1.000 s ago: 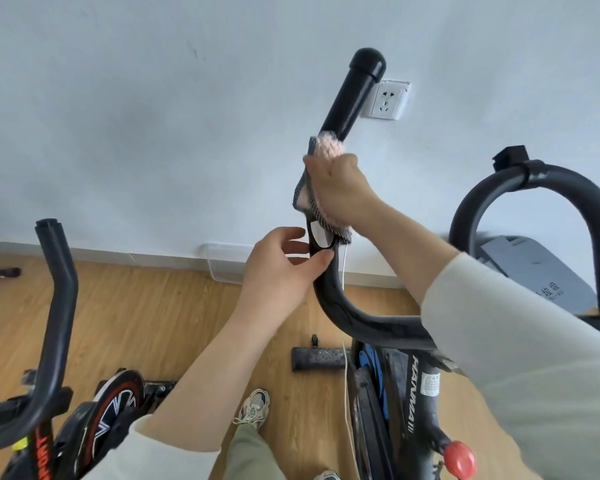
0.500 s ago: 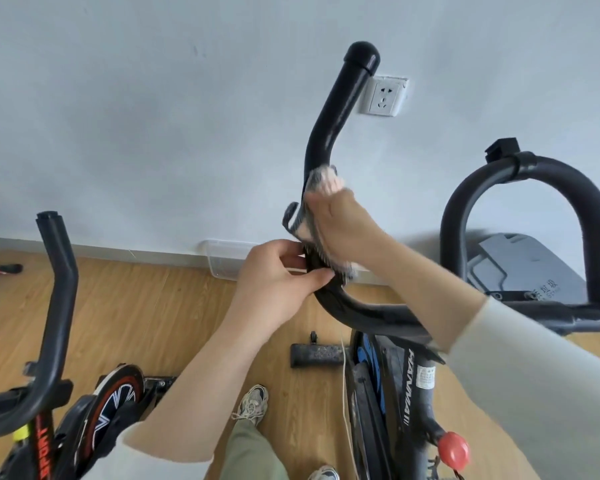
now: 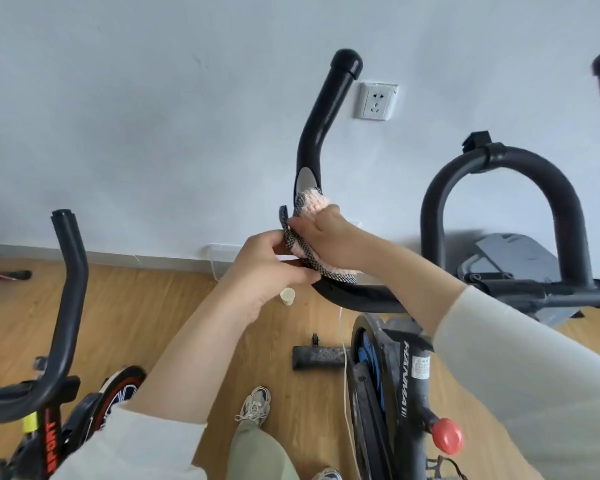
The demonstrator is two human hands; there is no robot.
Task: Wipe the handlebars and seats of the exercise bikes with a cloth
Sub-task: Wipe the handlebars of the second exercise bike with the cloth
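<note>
Wrapping the cloth (image 3: 310,200) round the handlebar (image 3: 321,112) presumably let the right hand (image 3: 329,233) wipe all sides of the bend; its fingers curled over the cloth, which lay between palm and bar. The left hand (image 3: 264,271), at seven o'clock of the right, gripped the handlebar, probably steadying it.

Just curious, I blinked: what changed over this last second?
The right hand slid the cloth down the handlebar, from its upper stretch toward the bend. The left hand still grips the handlebar at the bend; the cloth stays wrapped round it.
</note>
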